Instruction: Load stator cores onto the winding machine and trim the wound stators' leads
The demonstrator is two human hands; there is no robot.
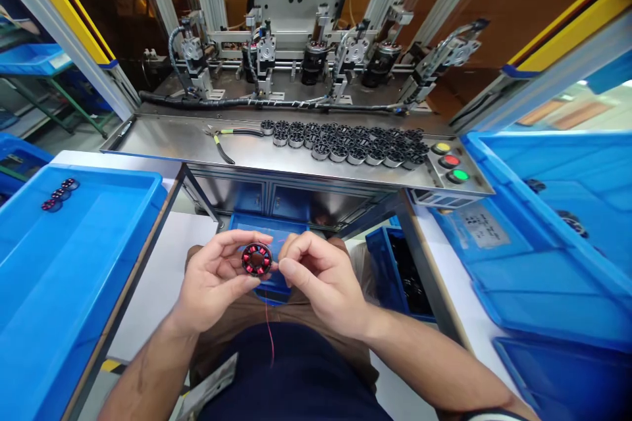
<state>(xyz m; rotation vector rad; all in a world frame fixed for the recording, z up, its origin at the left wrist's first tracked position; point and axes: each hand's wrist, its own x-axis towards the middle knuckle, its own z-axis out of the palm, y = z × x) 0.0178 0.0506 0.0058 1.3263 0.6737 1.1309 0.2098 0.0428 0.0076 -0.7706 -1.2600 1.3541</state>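
Note:
My left hand [212, 276] grips a round motor stator [257, 259] by its rim, thumb below and fingers above. Red wire coils sit around its dark ring, with a hole in the middle. Just to its right, my right hand [320, 276] is closed, thumb and fingertips pinched together at the stator's edge. A thin piece of wire seems to run into that pinch, though the fingertips hide most of it. A loose red wire [269, 329] hangs down below the stator in front of my dark shirt.
Many unwound stator cores [355, 143] stand in rows on the metal shelf [172, 138], beside pliers [224, 141]. Push buttons [450, 162] sit at its right end. A blue tray [89, 263] on the left holds several wound stators [60, 195]. Blue bins [543, 243] stand right.

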